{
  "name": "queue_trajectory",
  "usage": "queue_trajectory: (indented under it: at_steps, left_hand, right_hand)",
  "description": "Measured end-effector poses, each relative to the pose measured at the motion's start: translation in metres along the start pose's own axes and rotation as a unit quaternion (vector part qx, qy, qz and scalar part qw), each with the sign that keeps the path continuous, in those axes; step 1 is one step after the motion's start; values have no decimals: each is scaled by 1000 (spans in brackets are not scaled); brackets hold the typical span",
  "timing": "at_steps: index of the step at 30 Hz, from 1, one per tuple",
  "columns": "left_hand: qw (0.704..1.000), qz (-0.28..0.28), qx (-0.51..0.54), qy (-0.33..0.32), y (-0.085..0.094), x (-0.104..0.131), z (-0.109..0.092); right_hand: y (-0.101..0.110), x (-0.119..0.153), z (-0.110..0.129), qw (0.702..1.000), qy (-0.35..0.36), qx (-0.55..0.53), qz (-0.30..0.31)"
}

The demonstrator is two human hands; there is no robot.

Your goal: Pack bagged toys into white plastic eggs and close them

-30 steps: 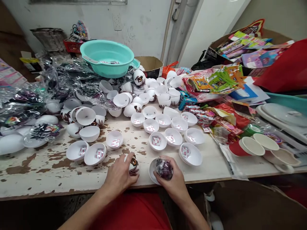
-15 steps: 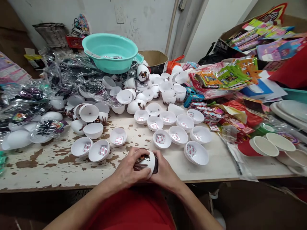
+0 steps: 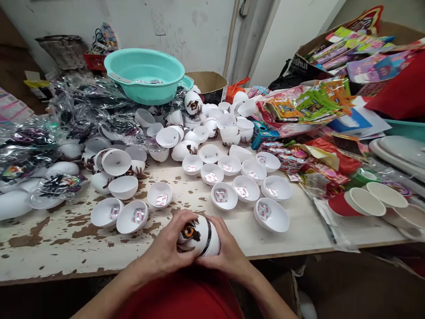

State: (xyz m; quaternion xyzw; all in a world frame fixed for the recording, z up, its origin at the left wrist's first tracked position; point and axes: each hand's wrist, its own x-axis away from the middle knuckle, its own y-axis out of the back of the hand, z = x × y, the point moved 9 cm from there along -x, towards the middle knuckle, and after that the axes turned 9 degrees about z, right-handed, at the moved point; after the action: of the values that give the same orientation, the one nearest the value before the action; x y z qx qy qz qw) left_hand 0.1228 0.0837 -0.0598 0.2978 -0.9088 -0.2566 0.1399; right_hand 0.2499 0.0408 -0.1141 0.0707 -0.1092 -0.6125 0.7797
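Observation:
A white plastic egg [image 3: 200, 235] with a printed orange eye and a dark band is held at the table's front edge. My left hand [image 3: 172, 243] wraps round its printed left part. On its plain white right end, my right hand [image 3: 227, 248] is closed, thumb below. Beyond the hands stand white half shells, several with small pink-and-white packets inside, such as one shell [image 3: 224, 196] just behind the egg and another [image 3: 160, 195] to the left. The palms and the egg's underside are hidden.
Wrapped dark items [image 3: 96, 102] and more shells cover the left and back. A turquoise basin [image 3: 149, 91] stands behind them. Candy packets [image 3: 315, 104], red paper cups [image 3: 341, 204] and white lids [image 3: 401, 150] lie at the right.
The egg has turned in my hands, so its orange eye and dark band now show. My right hand has opened out round its white end. The view has shifted slightly.

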Motion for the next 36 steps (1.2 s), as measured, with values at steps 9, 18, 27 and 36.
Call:
queue_trajectory:
  at_steps: [9,18,27,36]
  left_hand:
    - [999,-2,44,-3,7,2,-6]
    - [988,38,127,84,9,6,-5]
    - [993,73,94,-22,6,11,-19]
    - [977,112,167,66,8,6,-8]
  right_hand:
    - [5,-2,-2,977,-46,-208,-19]
    - [-5,7,19,963,-55,-259,49]
    - [-3,7,23,978,-60,-180,87]
    - [-3,0,34,973,-82,-178,121]
